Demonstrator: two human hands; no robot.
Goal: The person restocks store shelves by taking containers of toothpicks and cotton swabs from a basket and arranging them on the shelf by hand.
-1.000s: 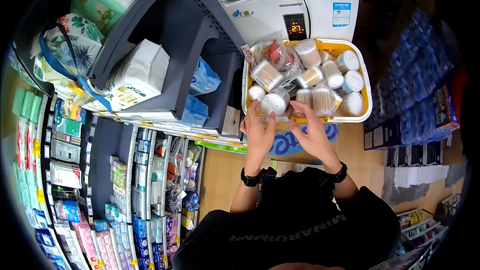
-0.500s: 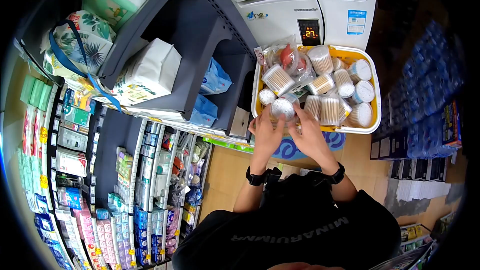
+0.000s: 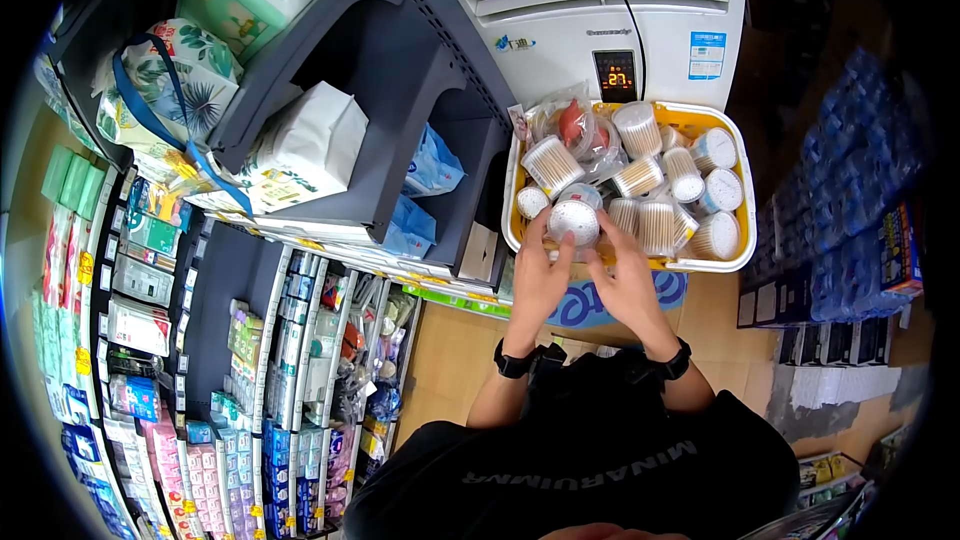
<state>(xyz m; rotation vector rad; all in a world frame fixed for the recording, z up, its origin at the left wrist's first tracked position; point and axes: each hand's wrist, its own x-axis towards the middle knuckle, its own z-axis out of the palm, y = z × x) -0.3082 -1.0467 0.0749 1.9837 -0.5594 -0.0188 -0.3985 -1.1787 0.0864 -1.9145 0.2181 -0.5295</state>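
Note:
A round clear tub of cotton swabs (image 3: 573, 224), its white lid turned up toward me, is over the near left part of a yellow-and-white basket (image 3: 745, 240). My left hand (image 3: 540, 278) is closed on the tub's left side, thumb at its near edge. Around the right side curl the fingers of my right hand (image 3: 628, 285); the tub partly hides their contact. Several similar tubs fill the basket, some upright, others lying tilted, among them a swab tub (image 3: 656, 228) just right of my hands. At the back left lies a clear plastic bag with a red item (image 3: 571, 124) inside.
A white air conditioner (image 3: 660, 50) stands right behind the basket. To the left, a dark grey shelf (image 3: 400, 90) carries tissue packs, including a white pack (image 3: 318, 145) and blue packs (image 3: 430, 165). Stacked blue bottle packs (image 3: 850, 170) are on the right.
The tub has risen slightly and come closer to me, with my hands around it. The basket and shelves have shifted a little in view.

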